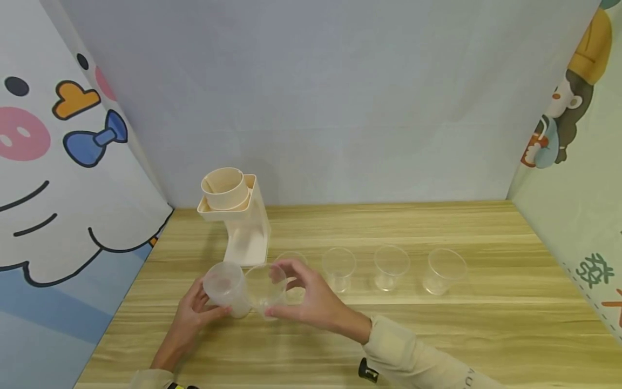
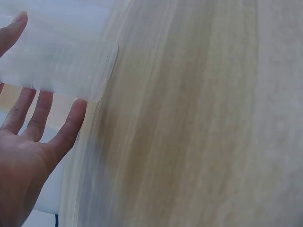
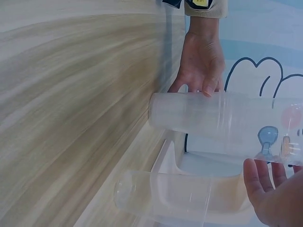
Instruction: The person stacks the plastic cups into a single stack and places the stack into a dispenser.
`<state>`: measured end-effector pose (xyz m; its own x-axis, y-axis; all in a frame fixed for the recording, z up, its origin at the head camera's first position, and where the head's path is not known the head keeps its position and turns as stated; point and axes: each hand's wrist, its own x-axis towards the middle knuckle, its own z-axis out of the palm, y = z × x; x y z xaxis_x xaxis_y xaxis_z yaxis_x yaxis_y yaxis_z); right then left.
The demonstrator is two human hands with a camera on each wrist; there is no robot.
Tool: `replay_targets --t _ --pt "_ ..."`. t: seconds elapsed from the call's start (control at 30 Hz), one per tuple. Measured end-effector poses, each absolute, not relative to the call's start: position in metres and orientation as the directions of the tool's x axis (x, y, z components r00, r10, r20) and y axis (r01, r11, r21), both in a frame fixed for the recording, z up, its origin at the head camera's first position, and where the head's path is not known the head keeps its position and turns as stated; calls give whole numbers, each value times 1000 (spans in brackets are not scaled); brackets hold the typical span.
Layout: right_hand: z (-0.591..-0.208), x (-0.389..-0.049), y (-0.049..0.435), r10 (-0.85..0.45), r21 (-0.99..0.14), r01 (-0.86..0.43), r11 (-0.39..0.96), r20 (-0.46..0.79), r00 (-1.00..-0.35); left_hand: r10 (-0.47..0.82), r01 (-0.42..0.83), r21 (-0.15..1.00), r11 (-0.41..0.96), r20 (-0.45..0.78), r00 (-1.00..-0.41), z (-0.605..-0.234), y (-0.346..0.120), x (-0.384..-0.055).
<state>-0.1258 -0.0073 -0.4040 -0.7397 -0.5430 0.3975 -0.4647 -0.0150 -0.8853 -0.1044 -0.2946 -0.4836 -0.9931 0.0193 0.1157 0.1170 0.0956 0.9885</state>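
My left hand [image 1: 189,316] grips a stack of nested frosted plastic cups [image 1: 224,286] by its side, low over the wooden table. In the left wrist view, thumb and fingers [image 2: 66,127] lie on opposite sides of the cups. Just right of the stack, my right hand [image 1: 311,300] holds a single clear plastic cup [image 1: 264,283] between thumb and fingers. The two overlap in the head view, side by side. Behind the right hand, another clear cup [image 3: 161,191] stands on the table, partly hidden in the head view.
A cream cup holder [image 1: 243,227] with a round ring on top stands behind the hands. Three clear cups, the nearest one [image 1: 338,265], stand in a row to the right on the wooden table [image 1: 437,335]. A grey backdrop [image 1: 340,108] and printed side panels surround the table.
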Motion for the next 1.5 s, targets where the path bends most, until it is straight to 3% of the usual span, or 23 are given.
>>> replay_targets --t 1.5 --pt "-382 -150 -44 -546 -869 -495 -17 423 -723 32 119 986 116 116 -993 -485 -297 -106"
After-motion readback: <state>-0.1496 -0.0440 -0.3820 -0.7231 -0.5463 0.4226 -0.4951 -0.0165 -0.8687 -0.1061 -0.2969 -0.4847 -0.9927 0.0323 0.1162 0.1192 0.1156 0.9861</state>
